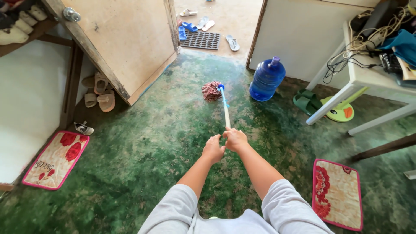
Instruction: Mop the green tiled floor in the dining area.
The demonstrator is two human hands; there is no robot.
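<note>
The person stands over a mottled green floor [143, 160], both arms stretched out toward twelve o'clock. The right hand [236, 138] is curled tight round the near end of the mop handle [225, 110], fingers wrapped over it. The left hand [213, 148] sits just beside it at about eight o'clock; its fingers are bent and it looks to touch the very end of the pole, though whether it truly grips I cannot tell from here.

The handle's long axis runs nearly straight away from the body, leaning a touch toward eleven o'clock. Its far end carries a blue collar, and the reddish stringy mop head [211, 91] lies on the floor there, spread toward ten o'clock of the collar.

A blue water jug [267, 80] stands near the mop head at three o'clock, well clear of the pole. Beyond it lie green slippers [305, 102] under a white table [368, 80]. A wooden door [125, 43] stands open at ten o'clock, sandals [100, 92] at its foot. Two floral mats lie flat: one [56, 159] at eight o'clock, another [337, 194] at four.
</note>
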